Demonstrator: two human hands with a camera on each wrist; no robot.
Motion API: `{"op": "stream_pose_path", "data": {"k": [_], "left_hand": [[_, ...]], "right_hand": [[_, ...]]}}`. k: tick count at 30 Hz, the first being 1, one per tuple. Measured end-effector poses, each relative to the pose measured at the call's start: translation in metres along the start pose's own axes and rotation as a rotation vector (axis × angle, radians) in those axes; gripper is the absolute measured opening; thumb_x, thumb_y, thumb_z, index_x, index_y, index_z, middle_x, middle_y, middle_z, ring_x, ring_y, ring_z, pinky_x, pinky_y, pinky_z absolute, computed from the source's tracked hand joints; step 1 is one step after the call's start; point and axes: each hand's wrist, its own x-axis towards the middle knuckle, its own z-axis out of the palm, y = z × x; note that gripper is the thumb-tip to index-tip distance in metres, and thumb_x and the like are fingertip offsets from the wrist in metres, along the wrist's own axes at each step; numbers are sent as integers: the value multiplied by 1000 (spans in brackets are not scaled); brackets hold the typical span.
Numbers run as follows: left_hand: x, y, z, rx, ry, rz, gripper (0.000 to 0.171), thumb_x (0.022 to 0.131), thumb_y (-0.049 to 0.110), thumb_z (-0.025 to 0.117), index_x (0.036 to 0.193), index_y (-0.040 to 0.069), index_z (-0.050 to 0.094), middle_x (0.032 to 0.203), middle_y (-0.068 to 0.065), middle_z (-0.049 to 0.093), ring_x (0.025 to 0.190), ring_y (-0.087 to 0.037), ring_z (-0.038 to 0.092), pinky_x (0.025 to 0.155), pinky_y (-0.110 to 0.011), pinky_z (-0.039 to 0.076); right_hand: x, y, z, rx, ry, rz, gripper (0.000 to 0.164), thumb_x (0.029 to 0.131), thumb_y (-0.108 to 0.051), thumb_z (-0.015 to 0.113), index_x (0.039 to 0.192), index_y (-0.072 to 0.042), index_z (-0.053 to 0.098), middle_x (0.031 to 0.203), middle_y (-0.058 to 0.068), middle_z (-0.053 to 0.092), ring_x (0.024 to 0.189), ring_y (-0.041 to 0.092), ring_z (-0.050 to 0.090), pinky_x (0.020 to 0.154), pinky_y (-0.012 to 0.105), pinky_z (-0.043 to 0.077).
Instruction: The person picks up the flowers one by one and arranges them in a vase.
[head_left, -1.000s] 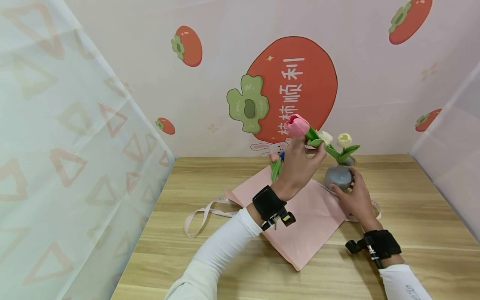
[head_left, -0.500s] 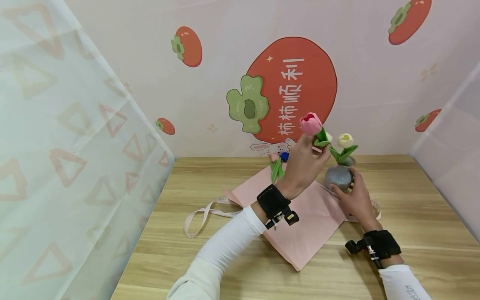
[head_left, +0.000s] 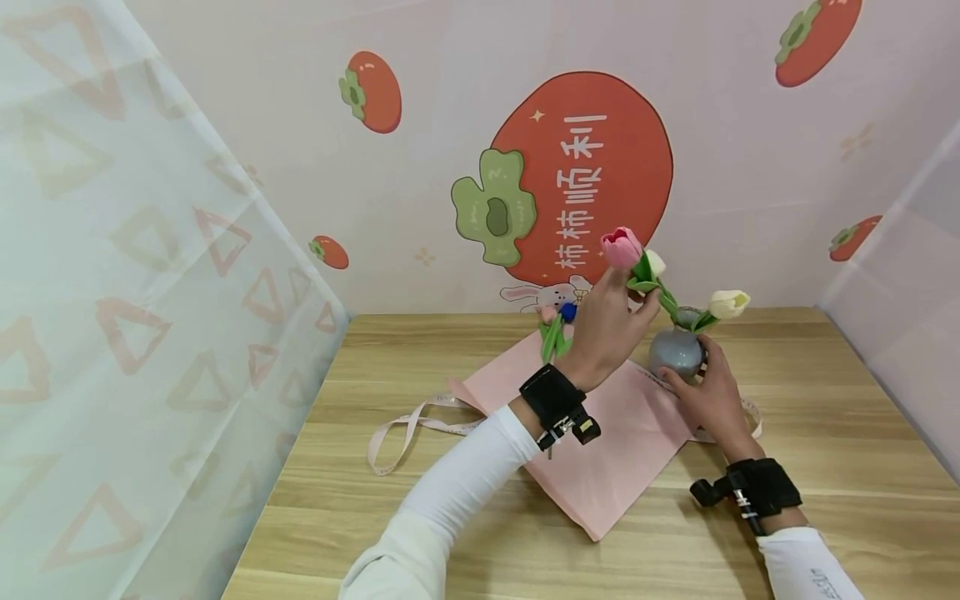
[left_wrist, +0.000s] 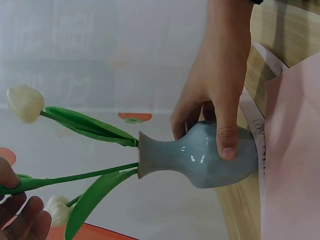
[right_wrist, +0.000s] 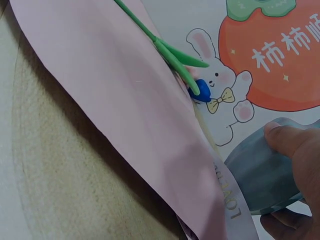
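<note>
My left hand [head_left: 611, 329] pinches the stem of a pink tulip [head_left: 621, 247] just below its bloom. In the left wrist view, the lower stem [left_wrist: 95, 172] runs to the mouth of a grey-blue vase [left_wrist: 200, 155]; how deep it goes is hidden. My right hand [head_left: 712, 400] grips the vase's round body from the right side, thumb in front. Two pale tulips stand in the vase. One cream bloom [head_left: 729, 304] leans right, while the white one [head_left: 655, 263] is partly behind the pink tulip's leaves.
Pink wrapping paper [head_left: 600, 467] lies before the vase, with a blue tulip [head_left: 568, 312] and a small pink bloom at its back edge. A pale printed ribbon [head_left: 408, 437] loops out at left. A patterned backdrop [head_left: 420, 192] stands behind the wooden table [head_left: 322, 508].
My left hand has moved right with the pink tulip, closer over the vase. The cream tulip has tipped over to the right. My right hand stays on the vase.
</note>
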Motion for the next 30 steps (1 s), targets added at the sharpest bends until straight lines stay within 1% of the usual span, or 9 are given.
{"op": "stream_pose_path", "data": {"k": [6, 9, 14, 19, 22, 30], "left_hand": [[1, -7, 7, 56, 19, 10, 24, 103, 17, 70, 121, 3, 62, 103, -6, 69, 90, -13, 69, 71, -7, 46], [2, -9, 11, 74, 20, 1, 24, 104, 19, 70, 121, 3, 63, 103, -8, 70, 90, -13, 70, 70, -7, 45], [4, -14, 19, 89, 6, -35, 26, 104, 21, 70, 123, 4, 63, 106, -7, 71, 90, -11, 72, 70, -6, 46], [8, -18, 26, 72, -6, -57, 27, 104, 22, 70, 123, 4, 63, 107, -6, 71, 89, -11, 73, 71, -6, 48], [9, -19, 28, 69, -9, -69, 28, 104, 22, 70, 124, 4, 63, 108, -7, 70, 88, -12, 73, 70, -7, 48], [11, -22, 32, 73, -28, -138, 31, 103, 25, 72, 126, 6, 64, 108, -7, 68, 84, -8, 68, 65, -8, 46]], "right_hand": [[0, -1, -1, 5, -8, 17, 95, 103, -38, 71, 167, 2, 14, 161, 39, 32, 141, 61, 43, 105, 73, 45], [0, -1, -1, 0, -9, 22, 95, 103, -39, 71, 167, 2, 14, 161, 39, 32, 141, 61, 43, 106, 73, 45], [1, 0, 0, -9, -5, 26, 94, 103, -38, 71, 167, 2, 15, 160, 39, 33, 141, 61, 43, 105, 73, 45], [1, 0, 0, -10, 0, 21, 94, 103, -37, 71, 167, 2, 15, 160, 40, 33, 141, 61, 44, 105, 73, 45], [1, 1, 0, -10, 2, 21, 94, 103, -38, 71, 167, 2, 15, 160, 39, 33, 141, 61, 44, 104, 73, 45], [1, 3, 1, -6, 11, 13, 93, 102, -37, 72, 167, 2, 17, 160, 39, 34, 141, 60, 44, 105, 73, 45]]}}
